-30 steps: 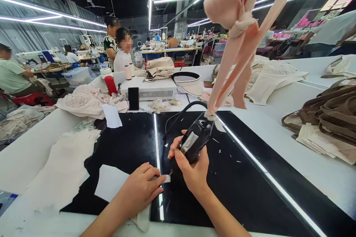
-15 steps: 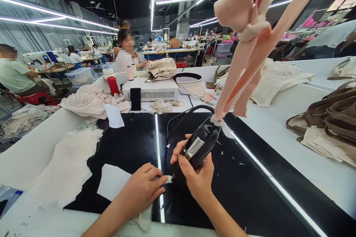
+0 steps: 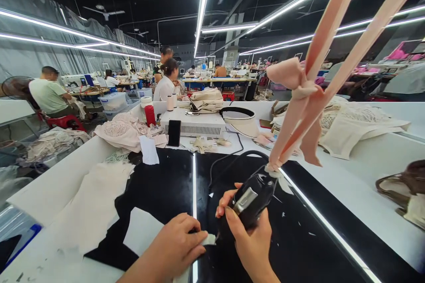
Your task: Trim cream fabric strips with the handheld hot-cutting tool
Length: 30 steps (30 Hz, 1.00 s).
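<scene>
My right hand [image 3: 250, 234] is wrapped round a black corded hand tool [image 3: 254, 199] with a silver plate on its side; its lower end points at the black mat. Pale pink fabric straps [image 3: 294, 110], knotted together, run upward from its top. My left hand [image 3: 179, 245] is closed, thumb and fingertips pinching a small white strip of fabric [image 3: 210, 239] whose end meets the tool's lower end. Whether the tool touches the strip is hard to see. Under my left forearm, partly covered, lies a white sheet [image 3: 141, 230].
The black mat [image 3: 166, 185] carries tiny white scraps. Pale fabric [image 3: 89, 203] lies at left. Behind stand a vented white box [image 3: 192, 124], a phone [image 3: 174, 133], a red spool [image 3: 150, 116] and a visor [image 3: 241, 121]. A black cable [image 3: 249, 152] loops behind the tool. Co-workers sit farther back.
The view has tilted up and turned slightly left, so everything sits lower and farther right. Both hands keep their holds, the tool still at the strip's end.
</scene>
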Tool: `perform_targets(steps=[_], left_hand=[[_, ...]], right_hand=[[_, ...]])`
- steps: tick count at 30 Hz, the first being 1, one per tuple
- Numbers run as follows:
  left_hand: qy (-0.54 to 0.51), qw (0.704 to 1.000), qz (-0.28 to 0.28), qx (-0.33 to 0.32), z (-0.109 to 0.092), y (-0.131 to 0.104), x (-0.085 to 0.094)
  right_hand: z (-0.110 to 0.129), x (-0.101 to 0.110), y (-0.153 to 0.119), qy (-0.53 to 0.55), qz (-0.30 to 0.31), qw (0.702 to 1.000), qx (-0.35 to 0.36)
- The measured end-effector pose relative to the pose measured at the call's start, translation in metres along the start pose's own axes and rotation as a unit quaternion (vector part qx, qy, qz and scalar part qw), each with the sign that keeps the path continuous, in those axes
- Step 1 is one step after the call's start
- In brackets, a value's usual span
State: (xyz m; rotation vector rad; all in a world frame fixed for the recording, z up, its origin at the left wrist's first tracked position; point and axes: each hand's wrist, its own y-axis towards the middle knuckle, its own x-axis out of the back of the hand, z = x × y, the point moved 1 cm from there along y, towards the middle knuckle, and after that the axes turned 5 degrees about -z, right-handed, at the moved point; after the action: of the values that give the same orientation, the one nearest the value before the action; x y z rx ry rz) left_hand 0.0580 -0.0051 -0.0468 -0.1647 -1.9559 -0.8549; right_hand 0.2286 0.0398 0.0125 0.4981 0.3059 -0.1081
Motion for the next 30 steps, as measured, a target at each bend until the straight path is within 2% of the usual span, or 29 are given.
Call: perform_targets(steps=[4, 7, 10, 13, 20, 30], left_hand=[[0.001, 0.999, -0.01, 0.05, 0.005, -0.004, 0.013], [0.016, 0.999, -0.039, 0.034, 0.006, -0.006, 0.019], [0.001, 0.998, -0.054, -0.024, -0.002, -0.008, 0.015], [-0.014, 0.997, -0.038, -0.059, -0.011, -0.01, 0.007], [0.028, 0.999, 0.002, -0.036, -0.008, -0.019, -0.001], [0.036, 0.998, -0.029, -0.031, -0.013, -0.019, 0.001]], right_hand=[[0.003, -0.001, 0.0, 0.017, 0.015, 1.0, 0.019], [0.006, -0.004, 0.0, 0.026, 0.019, 0.999, 0.021], [0.008, -0.004, -0.001, 0.026, 0.021, 0.999, 0.018], [0.008, -0.003, -0.002, 0.028, 0.021, 0.999, 0.02], [0.01, -0.002, -0.005, 0.027, 0.022, 0.999, 0.011], [0.012, -0.002, -0.004, 0.033, 0.018, 0.999, 0.0]])
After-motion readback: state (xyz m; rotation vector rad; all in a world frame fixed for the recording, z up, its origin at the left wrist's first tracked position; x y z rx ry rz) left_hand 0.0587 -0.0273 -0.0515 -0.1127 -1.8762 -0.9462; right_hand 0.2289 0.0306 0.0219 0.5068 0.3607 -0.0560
